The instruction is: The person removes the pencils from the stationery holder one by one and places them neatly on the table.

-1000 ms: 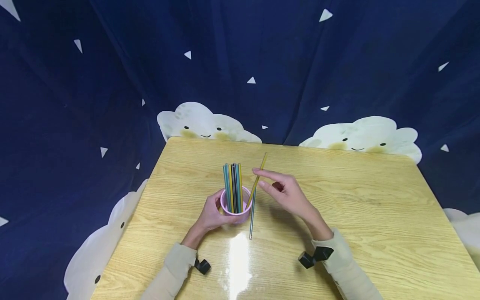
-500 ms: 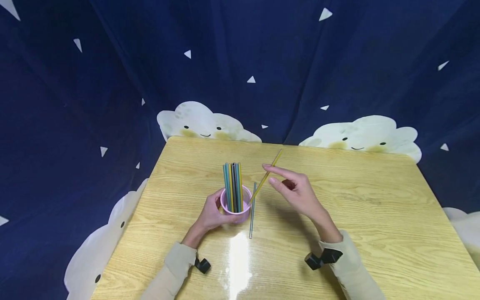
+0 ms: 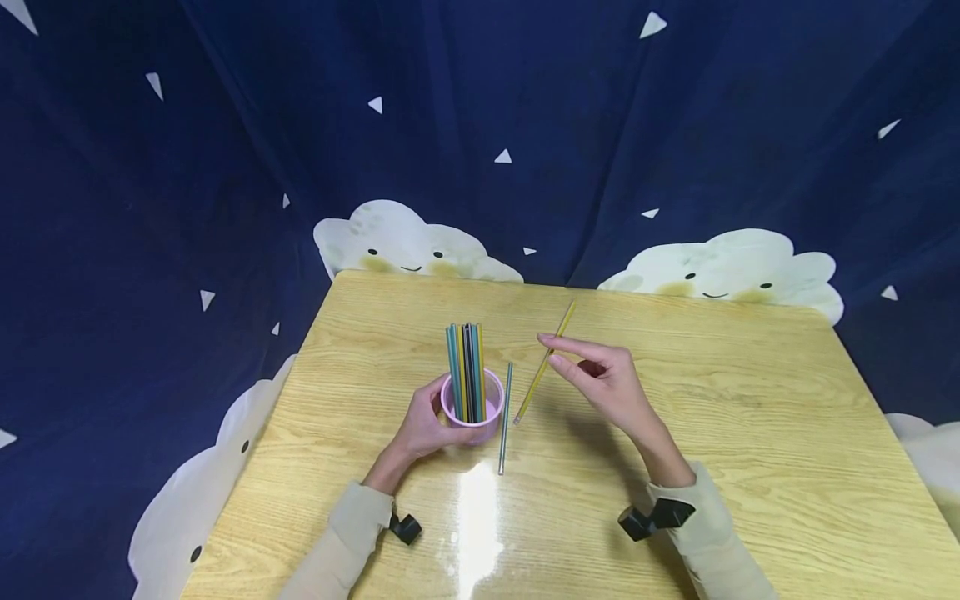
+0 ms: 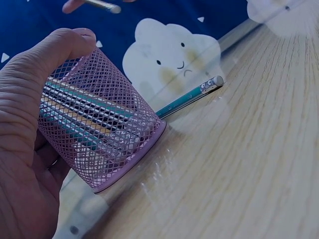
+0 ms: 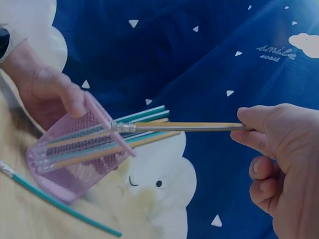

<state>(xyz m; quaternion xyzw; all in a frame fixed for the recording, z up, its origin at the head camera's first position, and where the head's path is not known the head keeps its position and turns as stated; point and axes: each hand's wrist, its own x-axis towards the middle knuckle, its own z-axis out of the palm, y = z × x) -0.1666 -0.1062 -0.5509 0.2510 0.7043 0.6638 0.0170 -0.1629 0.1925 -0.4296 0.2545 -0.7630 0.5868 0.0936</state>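
Observation:
My left hand (image 3: pixel 423 427) grips a pink mesh pencil cup (image 4: pixel 114 144) from its left side, thumb near the rim. Several green, yellow and dark pencils (image 3: pixel 467 371) stand in the cup, bunched toward its left. To the right of the cup, my right hand (image 3: pixel 607 383) pinches a yellow pencil (image 3: pixel 534 385) between thumb and fingers. That pencil slants, its eraser end pointing down toward the cup side, outside the rim. Between cup and right hand, a green pencil (image 3: pixel 506 421) lies on the table, its white eraser (image 4: pixel 218 80) toward me.
The wooden table (image 3: pixel 750 400) extends widely to the right. At its far edge hangs a dark blue curtain (image 3: pixel 480 108) with white triangles and smiling clouds (image 3: pixel 727 271). A bright light reflection lies on the tabletop in front of the cup.
My right hand has moved right, drawing the yellow pencil out of the cup; its lower end is now outside the rim. The left hand and cup stay in place.

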